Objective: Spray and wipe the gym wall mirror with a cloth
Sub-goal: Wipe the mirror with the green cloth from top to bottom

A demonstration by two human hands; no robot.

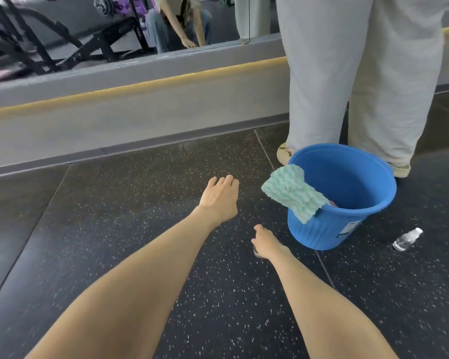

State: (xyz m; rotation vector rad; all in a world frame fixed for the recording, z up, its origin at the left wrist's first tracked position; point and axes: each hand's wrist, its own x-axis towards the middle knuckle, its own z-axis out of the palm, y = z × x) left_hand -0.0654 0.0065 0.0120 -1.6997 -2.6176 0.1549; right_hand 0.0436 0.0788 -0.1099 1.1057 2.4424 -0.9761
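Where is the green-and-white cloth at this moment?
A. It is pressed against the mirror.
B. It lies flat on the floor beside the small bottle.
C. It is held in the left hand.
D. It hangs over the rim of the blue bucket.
D: the cloth is draped over the near rim of the blue bucket, one end hanging down the outer wall and the other reaching inside.

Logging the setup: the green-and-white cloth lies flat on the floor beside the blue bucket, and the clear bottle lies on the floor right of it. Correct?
Not quite. In the head view the cloth hangs over the rim of the blue bucket, not on the floor. The clear bottle does lie on the floor right of it.
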